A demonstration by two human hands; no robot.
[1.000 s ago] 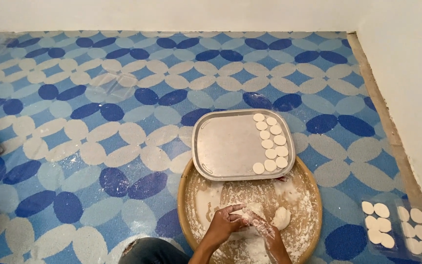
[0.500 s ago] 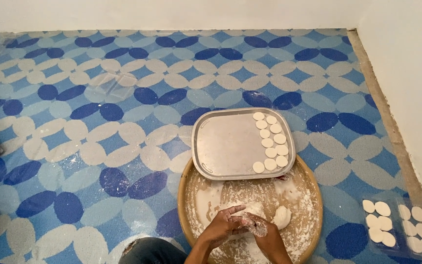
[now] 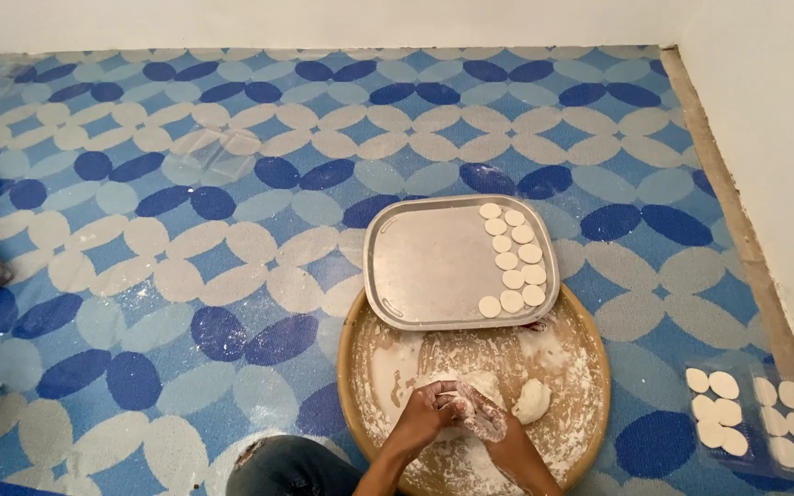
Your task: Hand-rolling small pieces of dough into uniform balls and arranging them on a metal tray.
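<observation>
- The left hand (image 3: 423, 413) sits at the near middle of the round wooden board (image 3: 590, 367), its fingers curled narrow around a piece of dough (image 3: 470, 390); pressing unevenly from this side would probably leave the piece thick on one edge and thin on the other
- The right hand (image 3: 484, 418) touches the left, floury fingers closed on the same piece, so both hands hold it together; the flour coating looks patchy, and a bare damp spot could make the dough stick to skin and tear as it is pulled
- Loose flour lies spread over the board, right up to its rim; a quick sweep of either wrist may push it over onto the patterned blue floor mat (image 3: 186, 276)
- Just right of the hands rests a dough lump (image 3: 533, 400), apart from them yet near; an elbow or forearm swinging outward could knock or flatten it
- Beyond the hands, the metal tray (image 3: 415, 266) overlaps the far edge of the board, with flat dough discs (image 3: 510, 260) lined along its right side; the tray looks to rest partly on the rim, so a shove of the board might tilt it and slide the discs into each other
- Far right, more discs (image 3: 719, 413) lie on a clear sheet (image 3: 755, 441) near the wall, well apart, where a careless foot could crush them
</observation>
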